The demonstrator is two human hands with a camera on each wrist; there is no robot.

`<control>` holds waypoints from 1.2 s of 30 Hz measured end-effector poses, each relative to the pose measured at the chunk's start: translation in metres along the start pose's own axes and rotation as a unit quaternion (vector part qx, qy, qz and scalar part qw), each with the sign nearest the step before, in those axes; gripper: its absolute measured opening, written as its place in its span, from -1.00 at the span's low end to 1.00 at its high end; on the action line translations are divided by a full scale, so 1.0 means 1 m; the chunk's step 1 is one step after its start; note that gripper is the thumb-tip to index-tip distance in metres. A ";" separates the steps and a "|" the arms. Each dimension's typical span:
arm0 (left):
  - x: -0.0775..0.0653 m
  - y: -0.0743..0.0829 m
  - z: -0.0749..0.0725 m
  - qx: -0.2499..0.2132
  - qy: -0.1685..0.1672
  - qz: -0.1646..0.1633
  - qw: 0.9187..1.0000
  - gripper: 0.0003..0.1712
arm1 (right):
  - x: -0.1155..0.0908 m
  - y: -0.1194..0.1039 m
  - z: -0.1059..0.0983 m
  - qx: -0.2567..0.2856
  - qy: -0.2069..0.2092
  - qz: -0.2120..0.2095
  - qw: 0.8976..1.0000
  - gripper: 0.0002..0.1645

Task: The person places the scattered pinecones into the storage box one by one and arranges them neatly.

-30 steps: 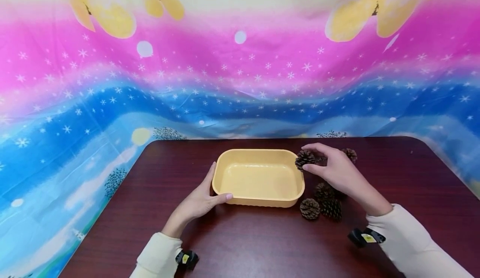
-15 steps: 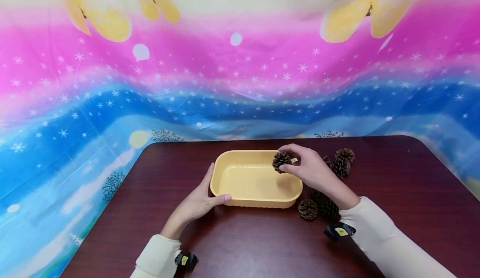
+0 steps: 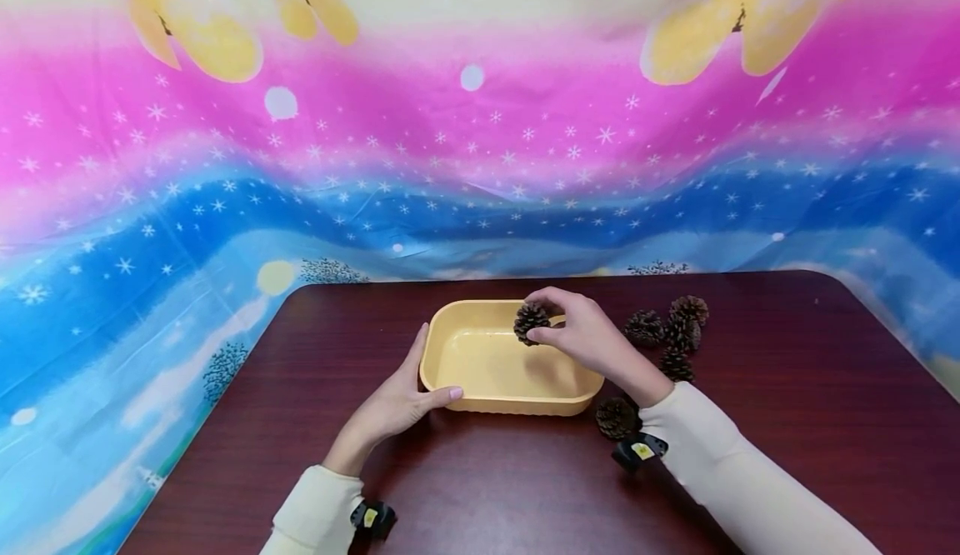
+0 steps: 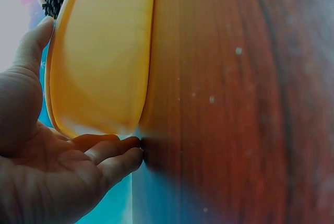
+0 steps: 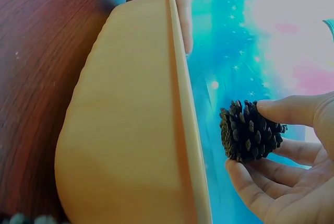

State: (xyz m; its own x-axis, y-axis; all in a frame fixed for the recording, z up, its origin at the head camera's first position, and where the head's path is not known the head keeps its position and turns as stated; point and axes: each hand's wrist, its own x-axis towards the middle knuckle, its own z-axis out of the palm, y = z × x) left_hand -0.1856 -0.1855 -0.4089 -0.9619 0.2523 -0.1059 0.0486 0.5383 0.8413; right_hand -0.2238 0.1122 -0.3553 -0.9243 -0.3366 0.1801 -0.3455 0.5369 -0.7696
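A yellow rectangular plastic container [image 3: 487, 405] stands on the dark red table, its inside bare where it shows. At its left end my left hand [image 3: 392, 398] holds it, thumb over the front rim and fingers against the end wall [image 4: 104, 148]. Above the container's right half, my right hand [image 3: 581, 334] pinches a brown pine cone [image 3: 530, 323] between thumb and fingers. From the right wrist, that pine cone [image 5: 250, 131] hangs above rim level, apart from the container wall [image 5: 125, 114].
Right of the container, several pine cones [image 3: 645, 328] lie in a loose group toward the back. Another pine cone [image 3: 616, 417] sits by the front right corner, partly close to the right wrist camera [image 3: 640, 452]. A printed snowflake cloth [image 3: 480, 205] hangs behind the table [image 3: 480, 488].
My right hand has carried the pine cone left, from beside the container's right rim to over its inside. My left hand keeps its place on the left end.
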 end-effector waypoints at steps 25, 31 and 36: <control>0.004 0.000 0.003 0.004 -0.003 0.006 1.000 0.41 | 0.039 -0.014 0.043 0.003 -0.025 0.018 1.000 -0.53; 0.003 0.001 0.004 0.007 -0.001 0.001 1.000 0.41 | 0.044 -0.011 0.050 0.007 -0.024 0.018 1.000 -0.55; 0.003 0.002 0.004 0.008 0.003 0.000 1.000 0.41 | 0.048 -0.008 0.055 0.003 -0.028 0.022 0.999 -0.54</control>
State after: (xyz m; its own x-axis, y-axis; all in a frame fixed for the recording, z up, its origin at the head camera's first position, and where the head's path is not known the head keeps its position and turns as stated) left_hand -0.1873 -0.1800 -0.4100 -0.9634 0.2476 -0.1024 0.0532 0.5513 0.8326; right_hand -0.2564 0.0486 -0.3742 -0.9279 -0.3556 0.1118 -0.3039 0.5478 -0.7795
